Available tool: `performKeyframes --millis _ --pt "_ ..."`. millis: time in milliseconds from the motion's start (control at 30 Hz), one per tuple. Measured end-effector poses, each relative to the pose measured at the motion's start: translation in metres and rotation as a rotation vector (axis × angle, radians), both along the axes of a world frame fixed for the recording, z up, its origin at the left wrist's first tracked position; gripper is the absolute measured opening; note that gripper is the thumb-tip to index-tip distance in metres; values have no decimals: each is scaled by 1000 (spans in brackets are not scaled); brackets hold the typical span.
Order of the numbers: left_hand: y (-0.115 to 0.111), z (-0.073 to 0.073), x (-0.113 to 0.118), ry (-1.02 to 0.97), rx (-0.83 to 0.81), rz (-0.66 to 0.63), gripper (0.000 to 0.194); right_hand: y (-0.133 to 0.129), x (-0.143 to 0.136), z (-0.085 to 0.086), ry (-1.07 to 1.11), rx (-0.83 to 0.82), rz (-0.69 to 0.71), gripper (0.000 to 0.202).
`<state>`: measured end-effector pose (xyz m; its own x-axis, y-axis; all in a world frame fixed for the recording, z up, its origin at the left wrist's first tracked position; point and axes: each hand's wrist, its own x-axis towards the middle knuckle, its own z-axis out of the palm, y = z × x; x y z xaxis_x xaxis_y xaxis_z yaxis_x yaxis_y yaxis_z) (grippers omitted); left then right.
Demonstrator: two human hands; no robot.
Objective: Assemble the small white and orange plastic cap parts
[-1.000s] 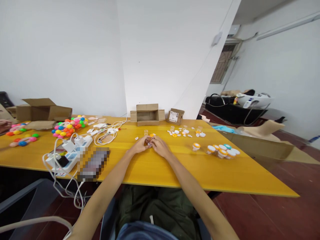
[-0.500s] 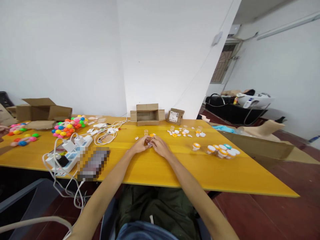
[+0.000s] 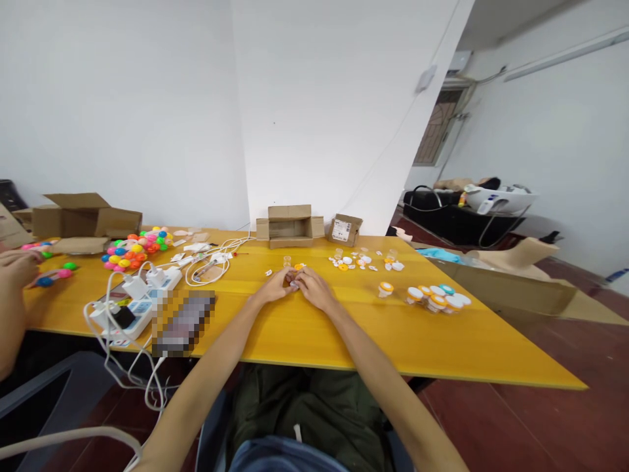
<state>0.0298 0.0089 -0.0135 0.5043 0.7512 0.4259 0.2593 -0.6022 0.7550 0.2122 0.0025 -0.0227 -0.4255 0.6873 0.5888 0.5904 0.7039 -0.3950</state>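
My left hand (image 3: 276,286) and my right hand (image 3: 312,287) meet over the middle of the yellow table (image 3: 295,334). Their fingers close together around a small, clear piece (image 3: 293,284), too small and too covered to name. Just behind the fingers lies an orange ring-shaped lid (image 3: 298,267). A clear plastic cup (image 3: 287,261) stands beyond my left hand, and a small white piece with dark marks (image 3: 268,272) lies to its left.
Loose lids and small parts (image 3: 346,259) lie at the back right; several lidded cups (image 3: 437,296) stand nearer. Cardboard boxes (image 3: 289,229) line the wall. On the left are a power strip (image 3: 147,308), cables, a phone (image 3: 184,321), colourful balls (image 3: 132,252) and another person's hand (image 3: 17,265).
At the left edge, another person's hand and forearm have come further into view over the colourful balls. My own hands have stayed in nearly the same place, still together.
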Motion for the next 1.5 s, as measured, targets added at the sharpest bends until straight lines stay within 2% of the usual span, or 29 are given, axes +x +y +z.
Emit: performKeyframes --millis 267,667,1500 --pt "0 -1 0 -3 12 2 39 1 -1 -1 -23 -7 -15 15" --pt "0 0 -1 5 -21 -2 39 -5 -1 7 -11 -45 -30 14" --pt "-3 3 1 -15 -17 -12 36 0 1 1 -38 -4 -11 13"
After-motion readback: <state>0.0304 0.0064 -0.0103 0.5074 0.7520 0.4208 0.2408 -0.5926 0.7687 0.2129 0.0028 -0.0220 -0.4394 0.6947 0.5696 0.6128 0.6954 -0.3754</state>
